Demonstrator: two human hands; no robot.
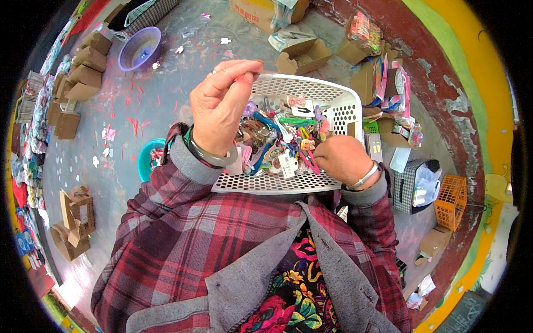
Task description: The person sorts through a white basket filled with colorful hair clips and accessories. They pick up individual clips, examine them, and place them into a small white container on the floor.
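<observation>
A white perforated plastic basket (342,117) sits in front of my body, filled with a jumble of small hair accessories (277,139) in many colours, some on white cards. My left hand (219,108) is raised over the basket's left side, thumb and fingertips pinched together at its far left rim; whatever is between them is too small to make out. My right hand (343,159) reaches over the near right side, fingers curled down among the accessories next to a pink strip (310,161). Its fingertips are mostly hidden, so what they grip cannot be made out.
A teal basin (146,159) stands by my left elbow, a purple basin (140,49) farther off. Cardboard boxes (83,69) line the left; more boxes (304,55), a checked bag (408,186) and an orange crate (450,202) stand ahead and right. Scraps litter the floor.
</observation>
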